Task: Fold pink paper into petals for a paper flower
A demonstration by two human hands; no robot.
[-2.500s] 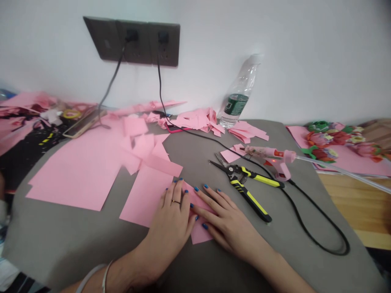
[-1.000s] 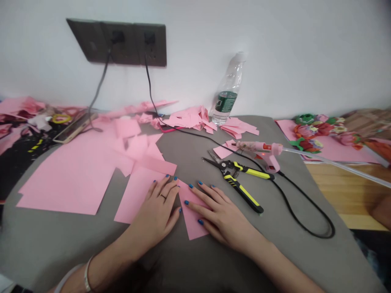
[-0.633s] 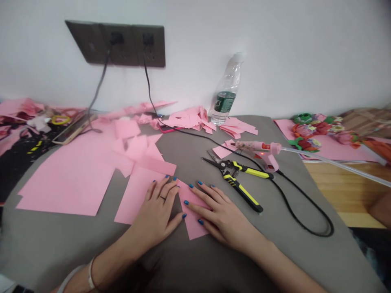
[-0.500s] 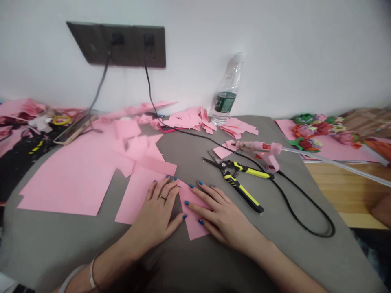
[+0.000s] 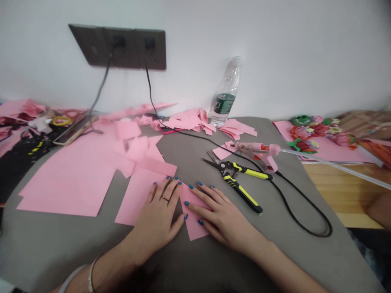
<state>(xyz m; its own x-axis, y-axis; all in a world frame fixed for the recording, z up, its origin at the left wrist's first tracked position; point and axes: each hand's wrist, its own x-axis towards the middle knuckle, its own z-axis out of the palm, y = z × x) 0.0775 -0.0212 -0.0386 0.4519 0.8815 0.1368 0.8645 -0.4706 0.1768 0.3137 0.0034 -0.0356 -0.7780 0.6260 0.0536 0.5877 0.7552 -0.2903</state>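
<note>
My right hand point(image 5: 218, 211) lies flat and open on a narrow piece of pink paper point(image 5: 193, 228), covering much of it. My left hand point(image 5: 161, 209) rests open with its fingers stretched out, partly over a larger pink sheet point(image 5: 134, 199). Its index fingertip is at the upper left edge of the narrow piece, and its thumb points toward my right hand. Right of my hands lie yellow-and-black pruning shears point(image 5: 238, 175), blades apart. Beyond them rests a pink hot glue gun point(image 5: 258, 151) with a long clear glue stick point(image 5: 330, 165) in its back.
Large pink sheets point(image 5: 67, 179) spread on the left by a phone point(image 5: 73, 131). Pink scraps point(image 5: 189, 120) and a water bottle point(image 5: 225, 99) stand along the wall. Black cords run from a wall socket point(image 5: 128, 48). Paper flowers point(image 5: 317, 130) lie at right, near part of another person point(image 5: 380, 209).
My left hand's fingers have shifted very slightly to the right. My right hand and the narrow pink paper stay in place. The camera view has tilted a little.
</note>
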